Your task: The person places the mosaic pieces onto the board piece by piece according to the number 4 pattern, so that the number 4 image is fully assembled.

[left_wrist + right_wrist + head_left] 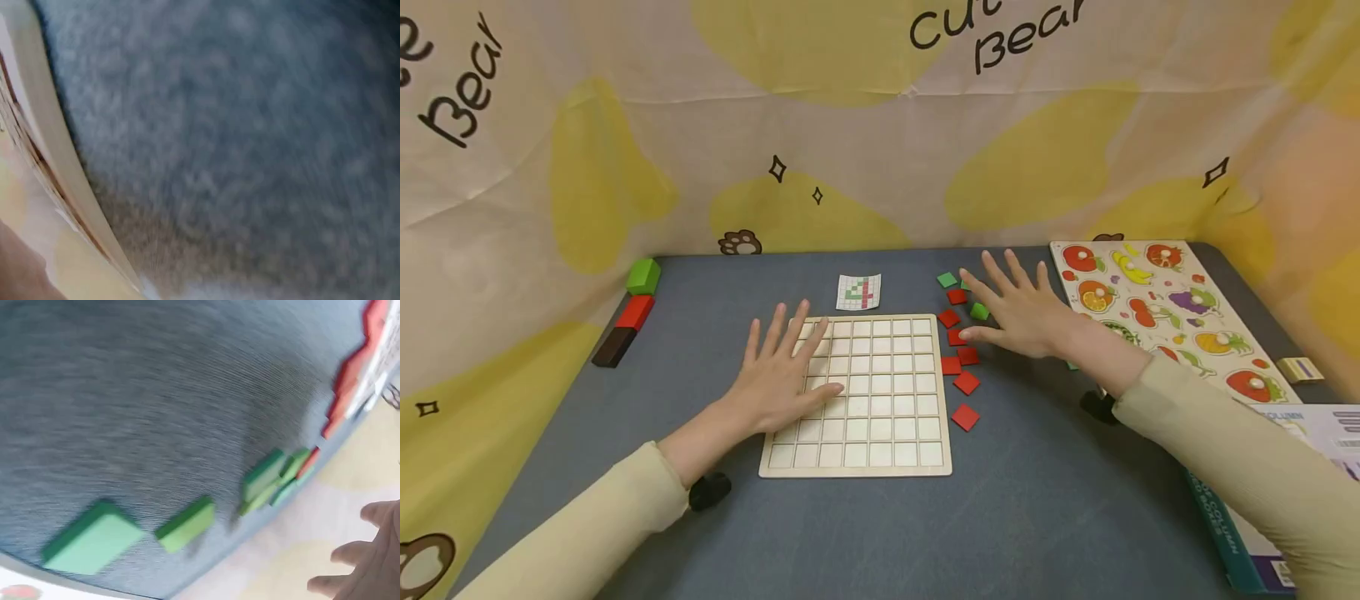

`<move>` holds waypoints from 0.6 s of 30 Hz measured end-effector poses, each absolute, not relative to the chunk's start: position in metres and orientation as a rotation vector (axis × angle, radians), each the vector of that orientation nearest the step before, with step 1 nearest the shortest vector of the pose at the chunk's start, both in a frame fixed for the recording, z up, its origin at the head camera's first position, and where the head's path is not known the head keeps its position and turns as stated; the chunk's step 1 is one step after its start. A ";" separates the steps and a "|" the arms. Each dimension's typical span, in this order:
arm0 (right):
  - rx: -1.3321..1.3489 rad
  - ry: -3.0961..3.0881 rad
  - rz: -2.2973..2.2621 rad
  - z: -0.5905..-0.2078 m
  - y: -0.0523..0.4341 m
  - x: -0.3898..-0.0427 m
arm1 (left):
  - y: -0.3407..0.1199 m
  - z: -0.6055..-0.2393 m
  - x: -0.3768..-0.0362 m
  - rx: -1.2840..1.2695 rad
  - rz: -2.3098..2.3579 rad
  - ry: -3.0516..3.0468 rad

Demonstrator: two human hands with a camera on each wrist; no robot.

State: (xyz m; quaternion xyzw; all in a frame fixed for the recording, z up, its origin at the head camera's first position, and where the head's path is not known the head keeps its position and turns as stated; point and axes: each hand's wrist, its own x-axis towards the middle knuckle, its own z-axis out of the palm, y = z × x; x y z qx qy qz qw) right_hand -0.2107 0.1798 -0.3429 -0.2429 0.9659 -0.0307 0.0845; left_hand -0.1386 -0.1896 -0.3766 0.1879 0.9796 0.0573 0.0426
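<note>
the left hand (786,375) lies flat on the wooden grid board (880,433), fingers straight and spread over its left columns, grasping nothing. the board sits on the grey table (1037,500), its cells bare. in the left wrist view only the board's pale edge (59,156) and blurred grey cloth show.

the right hand (1026,312) hovers palm down just right of the board, fingers splayed and released, holding nothing. under and beside its fingertips lie the loose square tiles: red tiles (964,382) run in a ragged line along the board's right edge, and green tiles (947,280) lie at the far end, one small green tile (979,312) just beside the thumb. whether the fingers touch any tile cannot be told. the right wrist view, blurred, shows green tiles (94,540) on the cloth and the fingers (375,562) at the corner, apart from them.

a small pattern card (859,292) lies just beyond the board. a fruit puzzle (1157,308) rests to the right, and green, red and dark blocks (634,310) stand at the table's left edge.
</note>
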 end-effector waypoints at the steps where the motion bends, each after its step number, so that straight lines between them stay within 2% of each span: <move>1: -0.710 2.873 -0.105 -0.341 0.179 -0.213 | -0.191 -0.375 -0.140 0.571 0.192 2.995; 9: -0.678 2.843 -0.238 -0.332 0.170 -0.254 | -0.214 -0.357 -0.167 0.539 0.512 2.915; 18: -0.738 2.752 -0.530 -0.350 0.159 -0.292 | -0.250 -0.359 -0.190 0.609 0.651 2.723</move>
